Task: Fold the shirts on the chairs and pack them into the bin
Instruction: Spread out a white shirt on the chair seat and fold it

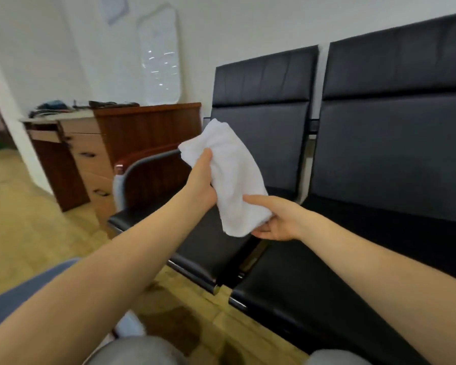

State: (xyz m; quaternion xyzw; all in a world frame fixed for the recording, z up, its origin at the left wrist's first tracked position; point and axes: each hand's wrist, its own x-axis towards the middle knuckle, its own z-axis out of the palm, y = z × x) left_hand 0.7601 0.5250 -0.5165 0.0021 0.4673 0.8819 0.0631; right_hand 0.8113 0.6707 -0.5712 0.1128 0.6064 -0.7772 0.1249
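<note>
A folded white shirt (231, 175) is held in the air above the left black chair seat (203, 248). My left hand (202, 184) grips its left edge, thumb on top of the cloth. My right hand (277, 219) holds its lower right end from underneath, thumb lying across the fabric. Both black chairs have bare seats; the right chair (379, 159) has nothing on it. No bin is visible.
A wooden desk with drawers (95, 156) stands to the left of the chairs, with clutter on top. A wood-topped armrest (142, 162) borders the left chair. Wooden floor (24, 222) lies to the left. My knees (134, 351) fill the bottom edge.
</note>
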